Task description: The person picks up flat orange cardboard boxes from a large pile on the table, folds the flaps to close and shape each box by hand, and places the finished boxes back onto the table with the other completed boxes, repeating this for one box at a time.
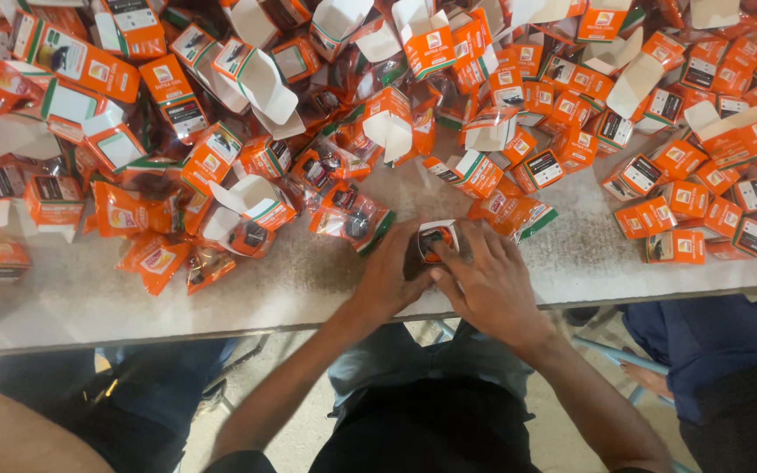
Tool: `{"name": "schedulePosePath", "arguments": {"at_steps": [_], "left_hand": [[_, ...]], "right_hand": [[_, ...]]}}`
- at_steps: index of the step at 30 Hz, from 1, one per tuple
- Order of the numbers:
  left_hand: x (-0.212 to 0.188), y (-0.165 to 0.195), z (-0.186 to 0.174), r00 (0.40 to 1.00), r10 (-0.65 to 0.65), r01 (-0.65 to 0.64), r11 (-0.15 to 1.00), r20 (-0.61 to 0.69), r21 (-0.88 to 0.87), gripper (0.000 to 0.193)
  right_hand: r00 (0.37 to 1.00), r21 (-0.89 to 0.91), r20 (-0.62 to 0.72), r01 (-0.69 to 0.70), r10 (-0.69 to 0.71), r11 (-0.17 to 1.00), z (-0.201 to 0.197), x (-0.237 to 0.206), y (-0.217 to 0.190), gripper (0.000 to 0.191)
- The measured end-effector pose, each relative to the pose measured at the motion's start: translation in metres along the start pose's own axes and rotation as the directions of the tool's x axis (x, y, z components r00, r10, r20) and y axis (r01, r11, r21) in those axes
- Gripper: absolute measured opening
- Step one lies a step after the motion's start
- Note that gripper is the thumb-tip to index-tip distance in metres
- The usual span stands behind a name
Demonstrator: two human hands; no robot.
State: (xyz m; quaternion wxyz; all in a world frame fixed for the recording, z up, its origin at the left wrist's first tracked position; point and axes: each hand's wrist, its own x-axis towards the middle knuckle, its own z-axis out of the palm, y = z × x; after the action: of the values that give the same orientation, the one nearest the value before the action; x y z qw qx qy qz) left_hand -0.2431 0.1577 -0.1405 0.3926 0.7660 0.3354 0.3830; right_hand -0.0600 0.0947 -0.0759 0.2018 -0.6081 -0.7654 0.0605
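The grey worktable (pixel 308 289) ran the full width of your view and served as landmark for everything else. Across its far half lay the heap of orange cartons (pixel 519 96), many with white flaps standing open, so that empties stayed within reach without crowding the near edge. Toward the table's left end lay the orange plastic pouches (pixel 155 258), each showing a dark part inside, apart from the closed cartons (pixel 676 219) at its right end; the two lots appeared to be kept separate on purpose. Just inside the near edge, at mid-table, you held one small open carton (pixel 436 238) over a bare strip of the surface. Your left hand (pixel 393 278) wrapped its side, fingers clenched to steady it. Your right hand (pixel 492 280) covered the other side, fingers curled onto the mouth, pinching at the flap or contents; which of these you gripped cannot be told.
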Motion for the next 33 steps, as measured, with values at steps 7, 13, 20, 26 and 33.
{"name": "schedulePosePath", "arguments": {"at_steps": [7, 13, 20, 26, 33], "left_hand": [[-0.009, -0.003, 0.029, 0.915, -0.316, 0.254, 0.934, -0.251, -0.251, 0.036], [-0.009, -0.001, 0.019, 0.965, 0.160, -0.105, 0.963, -0.210, 0.248, 0.041], [-0.012, 0.006, 0.005, 0.974, 0.189, -0.227, 0.753, 0.128, 0.618, 0.063], [-0.001, -0.011, -0.001, 0.969, 0.245, -0.240, 0.938, 0.013, 0.251, 0.036], [0.008, -0.008, -0.019, 0.983, 0.164, -0.173, 0.978, 0.084, 0.119, 0.040]], "right_hand": [[0.943, 0.511, -0.236, -0.084, 0.234, 0.856, 0.056, -0.018, 0.018, 0.059], [0.948, 0.201, -0.319, 0.058, 0.009, 0.978, 0.058, -0.022, 0.021, 0.048], [0.966, 0.258, -0.258, 0.097, -0.028, 0.961, 0.043, -0.010, 0.016, 0.044], [0.885, 0.246, -0.440, 0.284, -0.154, 0.927, 0.049, -0.004, 0.034, 0.022], [0.943, 0.411, -0.333, 0.167, -0.024, 0.896, 0.048, -0.006, 0.035, 0.023]]}}
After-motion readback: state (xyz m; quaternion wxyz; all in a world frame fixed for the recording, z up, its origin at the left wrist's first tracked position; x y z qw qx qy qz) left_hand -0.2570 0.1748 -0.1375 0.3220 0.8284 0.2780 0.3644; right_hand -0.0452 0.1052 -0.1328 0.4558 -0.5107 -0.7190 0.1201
